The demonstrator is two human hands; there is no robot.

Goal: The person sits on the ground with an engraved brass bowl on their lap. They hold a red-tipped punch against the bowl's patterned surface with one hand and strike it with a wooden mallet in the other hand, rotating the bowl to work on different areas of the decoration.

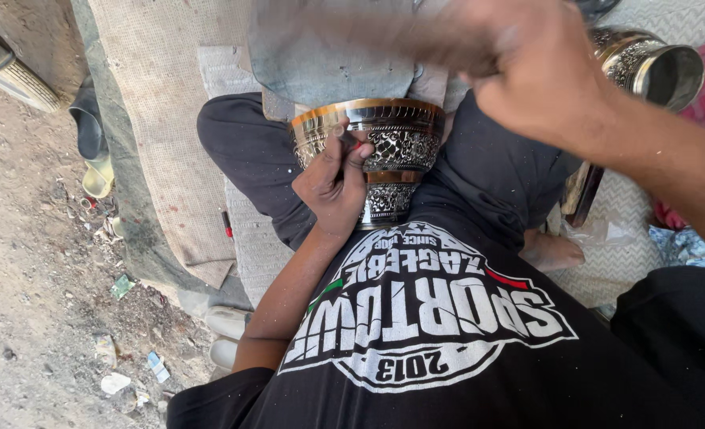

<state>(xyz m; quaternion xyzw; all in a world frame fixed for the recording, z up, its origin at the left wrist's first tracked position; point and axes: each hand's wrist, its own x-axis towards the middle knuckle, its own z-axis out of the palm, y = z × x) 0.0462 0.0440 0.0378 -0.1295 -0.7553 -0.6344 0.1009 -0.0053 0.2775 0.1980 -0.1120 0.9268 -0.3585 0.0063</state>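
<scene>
An engraved metal vase (392, 143) with a brass-coloured rim lies between my knees, against my black trousers. My left hand (332, 183) rests on its side and is shut on a small dark tool (347, 140) whose tip touches the patterned band. My right hand (539, 67) is raised above the vase, blurred by motion. Something blurred stretches left from it across the top of the view; I cannot tell what it is, or whether the hand holds it.
A second engraved metal vessel (654, 67) lies on its side at the upper right on a pale woven mat (630, 262). Beige matting (162, 119) covers the ground left of my leg. Sandals (94, 147) and litter lie on the dirt (34, 278) at the left.
</scene>
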